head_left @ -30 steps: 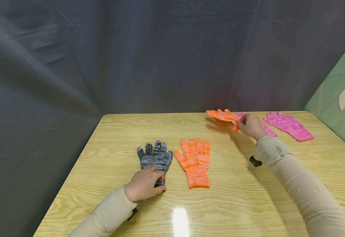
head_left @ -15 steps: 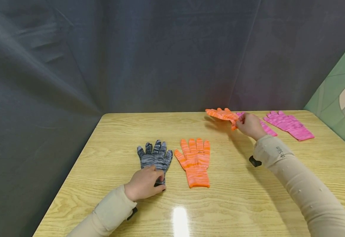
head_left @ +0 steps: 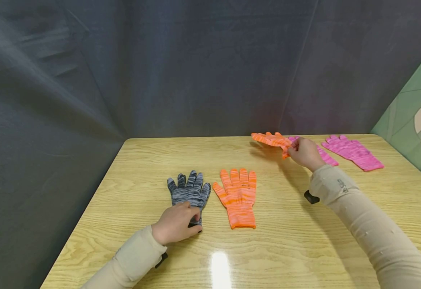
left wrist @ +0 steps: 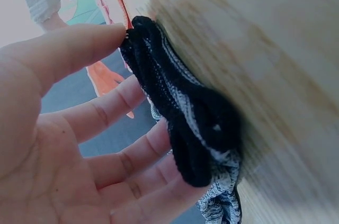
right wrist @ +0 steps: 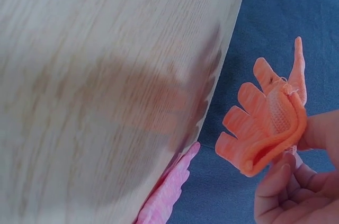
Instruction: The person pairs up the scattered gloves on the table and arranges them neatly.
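A grey-and-black knitted glove (head_left: 188, 192) lies flat on the table, fingers pointing away. My left hand (head_left: 177, 222) rests over its cuff; in the left wrist view the relaxed fingers (left wrist: 127, 155) and thumb touch the dark cuff (left wrist: 175, 102). At the far side, my right hand (head_left: 306, 153) pinches the cuff of an orange glove (head_left: 271, 140) between thumb and fingers. That glove hangs above the table, its cuff opening visible in the right wrist view (right wrist: 275, 123). A second orange glove (head_left: 240, 198) lies flat beside the grey one.
Two pink gloves lie at the back right: one (head_left: 352, 152) in full view, the other (head_left: 327, 156) partly hidden behind my right hand. Dark cloth (head_left: 210, 68) hangs behind and left of the wooden table (head_left: 141, 160). A green patterned panel (head_left: 412, 120) borders the right side.
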`<state>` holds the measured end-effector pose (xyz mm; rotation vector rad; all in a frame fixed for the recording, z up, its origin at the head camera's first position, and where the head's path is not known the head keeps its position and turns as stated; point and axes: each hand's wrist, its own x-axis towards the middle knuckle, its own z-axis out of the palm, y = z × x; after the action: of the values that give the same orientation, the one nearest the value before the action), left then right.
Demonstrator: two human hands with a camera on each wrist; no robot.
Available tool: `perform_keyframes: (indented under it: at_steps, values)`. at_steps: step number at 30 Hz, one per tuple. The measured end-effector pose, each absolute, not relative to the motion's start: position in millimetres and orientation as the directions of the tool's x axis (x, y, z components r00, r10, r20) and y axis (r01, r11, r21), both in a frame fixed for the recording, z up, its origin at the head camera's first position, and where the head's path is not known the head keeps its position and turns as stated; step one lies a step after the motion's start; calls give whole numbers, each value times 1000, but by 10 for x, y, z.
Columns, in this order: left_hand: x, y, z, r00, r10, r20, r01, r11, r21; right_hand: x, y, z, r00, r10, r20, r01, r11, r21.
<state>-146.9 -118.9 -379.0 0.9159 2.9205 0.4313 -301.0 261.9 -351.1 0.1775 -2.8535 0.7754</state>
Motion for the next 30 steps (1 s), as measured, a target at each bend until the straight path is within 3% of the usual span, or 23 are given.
perform_keyframes:
  at_steps: [30]
  values:
    - [-1471,-1181,-3790,-827,562,15,543,791,283,-2902,2573,-3494,-968,-93,232,-198,852,-485]
